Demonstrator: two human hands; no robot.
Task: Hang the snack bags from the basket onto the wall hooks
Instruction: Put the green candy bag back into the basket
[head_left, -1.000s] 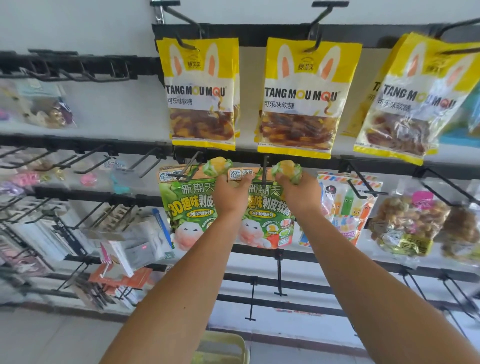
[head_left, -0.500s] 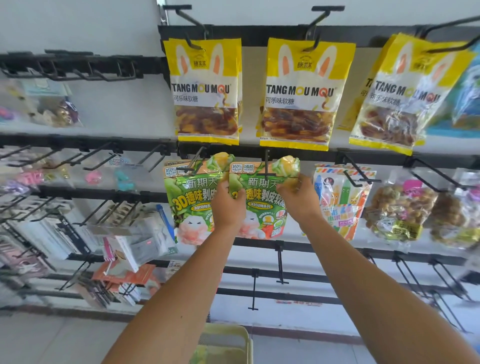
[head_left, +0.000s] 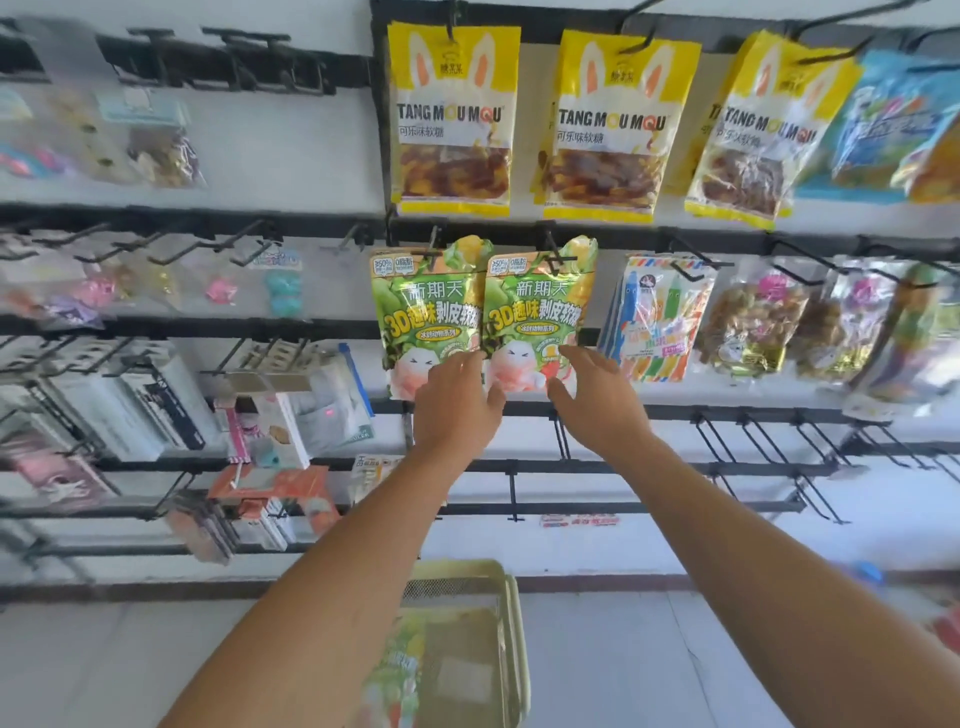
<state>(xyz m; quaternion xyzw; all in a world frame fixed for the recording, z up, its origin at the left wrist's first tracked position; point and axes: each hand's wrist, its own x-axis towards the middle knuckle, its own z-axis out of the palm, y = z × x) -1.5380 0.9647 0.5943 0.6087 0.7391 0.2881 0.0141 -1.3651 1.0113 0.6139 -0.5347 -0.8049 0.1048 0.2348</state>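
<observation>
Two green snack bags hang side by side on neighbouring wall hooks, the left bag (head_left: 428, 317) on its hook (head_left: 434, 244) and the right bag (head_left: 537, 317) on its hook (head_left: 551, 248), their edges overlapping a little. The left hand (head_left: 454, 402) has its fingers (head_left: 470, 364) spread loosely at the left bag's lower corner, touching or nearly so; the right hand (head_left: 597, 400) has its fingers (head_left: 571, 356) apart at the right bag's bottom edge. Neither grips anything. The step looks like letting go and checking the hang: both bags should sit fully back on their hooks and hang straight, so release gently without tugging them forward. Below the hands, the yellow basket (head_left: 511, 613) holds more green bags, so the next reach is downward.
</observation>
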